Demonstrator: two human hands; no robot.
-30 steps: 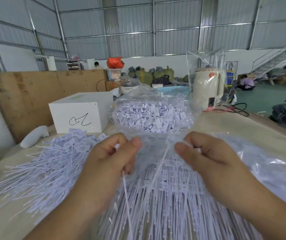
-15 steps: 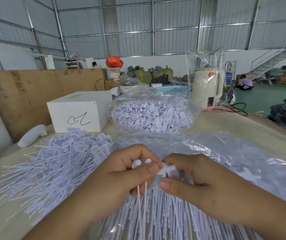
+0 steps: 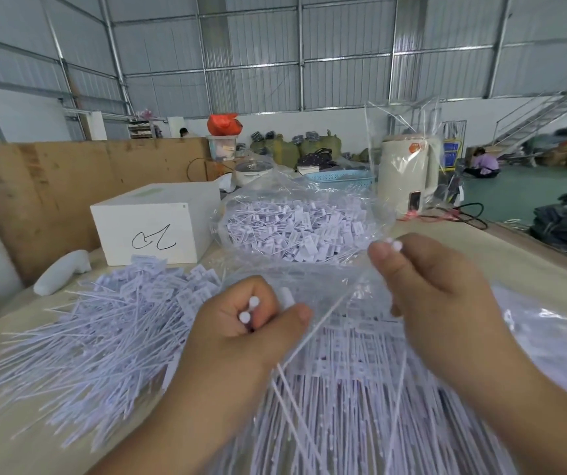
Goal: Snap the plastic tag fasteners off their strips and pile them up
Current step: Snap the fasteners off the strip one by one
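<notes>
Fastener held between both hands, above the strips and in front of the clear bag.

The right hand [image 3: 436,289] pinches the white cap end of a thin white plastic tag fastener [image 3: 323,323], whose long axis slopes down-left to the left hand [image 3: 241,334], which is fisted on white capped ends. The loose white fastener pile [image 3: 97,341] lies left of the bag; the left hand is nearer it. The clear plastic bag [image 3: 296,231] holds white tags.

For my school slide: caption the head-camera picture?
Two hands, left hand and right hand, pinch white fasteners above piles.
</notes>
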